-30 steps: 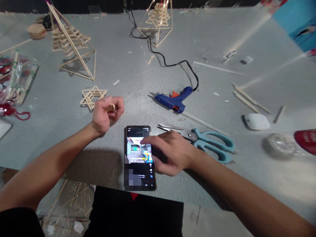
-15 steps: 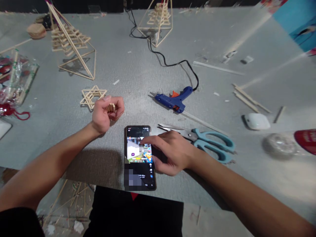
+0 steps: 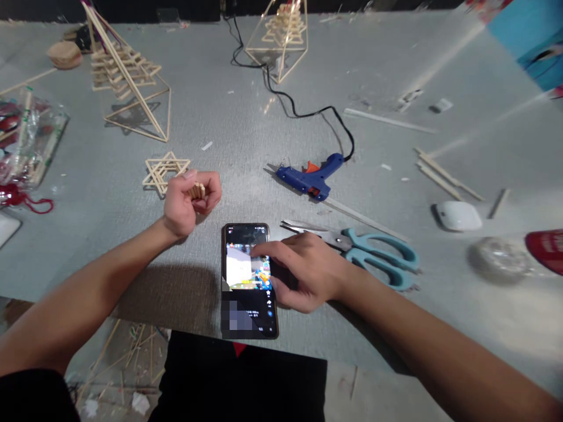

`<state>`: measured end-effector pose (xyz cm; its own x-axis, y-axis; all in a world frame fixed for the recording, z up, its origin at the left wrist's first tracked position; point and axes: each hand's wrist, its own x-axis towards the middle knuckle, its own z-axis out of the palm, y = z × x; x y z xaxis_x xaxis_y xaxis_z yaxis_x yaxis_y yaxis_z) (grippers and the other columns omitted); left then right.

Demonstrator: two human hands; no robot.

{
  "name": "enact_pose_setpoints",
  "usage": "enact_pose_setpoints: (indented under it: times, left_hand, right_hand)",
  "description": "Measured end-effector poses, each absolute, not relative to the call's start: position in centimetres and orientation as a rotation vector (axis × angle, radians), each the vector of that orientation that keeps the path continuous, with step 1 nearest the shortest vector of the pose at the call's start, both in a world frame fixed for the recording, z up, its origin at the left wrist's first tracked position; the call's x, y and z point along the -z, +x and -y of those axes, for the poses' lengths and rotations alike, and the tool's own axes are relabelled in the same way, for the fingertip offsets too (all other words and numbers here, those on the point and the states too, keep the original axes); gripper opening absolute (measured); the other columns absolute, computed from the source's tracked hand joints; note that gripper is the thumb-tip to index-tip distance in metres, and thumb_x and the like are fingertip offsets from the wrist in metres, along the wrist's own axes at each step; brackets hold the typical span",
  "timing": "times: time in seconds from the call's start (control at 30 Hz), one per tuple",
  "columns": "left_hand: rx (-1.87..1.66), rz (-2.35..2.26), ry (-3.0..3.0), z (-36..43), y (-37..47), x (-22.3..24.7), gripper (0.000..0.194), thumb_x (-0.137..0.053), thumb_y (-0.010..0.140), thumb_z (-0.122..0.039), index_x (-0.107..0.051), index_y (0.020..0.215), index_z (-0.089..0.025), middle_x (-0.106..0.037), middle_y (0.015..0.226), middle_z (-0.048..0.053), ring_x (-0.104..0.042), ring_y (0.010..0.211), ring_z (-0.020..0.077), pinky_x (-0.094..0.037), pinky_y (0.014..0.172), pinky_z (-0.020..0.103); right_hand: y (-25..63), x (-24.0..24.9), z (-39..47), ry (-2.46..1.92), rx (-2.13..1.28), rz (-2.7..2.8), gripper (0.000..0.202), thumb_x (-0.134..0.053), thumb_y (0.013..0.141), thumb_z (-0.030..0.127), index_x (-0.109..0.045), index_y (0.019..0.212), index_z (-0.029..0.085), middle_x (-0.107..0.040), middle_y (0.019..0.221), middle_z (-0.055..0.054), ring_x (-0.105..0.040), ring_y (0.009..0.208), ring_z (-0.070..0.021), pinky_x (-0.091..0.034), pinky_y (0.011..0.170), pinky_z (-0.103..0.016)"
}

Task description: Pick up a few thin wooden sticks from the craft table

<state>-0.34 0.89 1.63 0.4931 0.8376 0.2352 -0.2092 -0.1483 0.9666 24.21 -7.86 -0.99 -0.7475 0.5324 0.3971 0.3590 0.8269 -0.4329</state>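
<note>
My left hand (image 3: 189,202) is closed around several short wooden sticks (image 3: 199,190), their cut ends showing between the fingers. Just behind it lies a star-shaped frame of wooden sticks (image 3: 166,167), partly covered by the hand. A smartphone (image 3: 246,305) rests flat near the table edge with a picture lit on its screen. Over its right side reaches my right hand (image 3: 303,272), index finger stretched onto the screen and thumb apart by the phone's edge; it grips nothing. Beside that hand are scissors with light blue handles (image 3: 385,249), blades partly hidden behind the knuckles.
A blue glue gun (image 3: 305,181) with a black cord lies beyond the scissors. Stick pyramids stand at the back left (image 3: 127,73) and back centre (image 3: 281,44). To the right are a white case (image 3: 460,215), loose sticks (image 3: 446,176) and a clear roll (image 3: 501,258).
The picture on the phone screen has changed and looks brighter. Both hands stay in the same place.
</note>
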Motion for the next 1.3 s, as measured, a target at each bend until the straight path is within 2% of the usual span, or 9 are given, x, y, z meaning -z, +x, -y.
enact_pose_setpoints:
  times: [0.33, 0.53, 0.87, 1.3]
  left_hand:
    - [-1.002, -0.574, 1.428, -0.89, -0.22, -1.83, 0.051, -0.038, 0.087, -0.06, -0.046, 0.055, -0.021, -0.014, 0.045, -0.005, -0.015, 0.038, 0.0088, -0.012, 0.038, 0.026]
    - [-0.998, -0.574, 1.409, -0.86, -0.32, -1.65, 0.053, -0.039, 0.086, -0.065, -0.046, 0.057, -0.021, -0.013, 0.046, -0.005, -0.015, 0.038, 0.0086, -0.013, 0.039, 0.026]
    - [-0.994, -0.583, 1.418, -0.91, -0.3, -1.64, 0.048, -0.041, 0.087, -0.057, -0.046, 0.056, -0.02, -0.014, 0.045, -0.005, -0.016, 0.038, 0.0088, -0.012, 0.039, 0.027]
    - [-0.999, -0.629, 1.443, -0.92, -0.07, -1.78, 0.048, -0.046, 0.084, -0.058, -0.046, 0.053, -0.021, -0.014, 0.043, -0.004, -0.016, 0.038, 0.009, -0.011, 0.039, 0.027]
  right_hand:
    - [24.22, 1.05, 7.87, -0.66, -0.461, 2.479, 0.042, -0.048, 0.09, 0.033, -0.049, 0.129, 0.017, -0.057, 0.062, 0.007, -0.057, 0.049, -0.0144, -0.037, 0.046, -0.029]
    - [24.18, 1.0, 7.88, -0.656, -0.46, 2.469, 0.041, -0.047, 0.091, 0.033, -0.049, 0.128, 0.017, -0.059, 0.063, 0.007, -0.058, 0.05, -0.0147, -0.038, 0.047, -0.029]
    - [24.2, 1.06, 7.86, -0.653, -0.46, 2.476, 0.041, -0.048, 0.091, 0.033, -0.049, 0.129, 0.017, -0.06, 0.065, 0.006, -0.059, 0.052, -0.0147, -0.039, 0.048, -0.029]
    - [24.09, 1.01, 7.93, -0.665, -0.439, 2.469, 0.039, -0.047, 0.089, 0.031, -0.049, 0.126, 0.017, -0.059, 0.063, 0.006, -0.057, 0.049, -0.0147, -0.037, 0.047, -0.029]
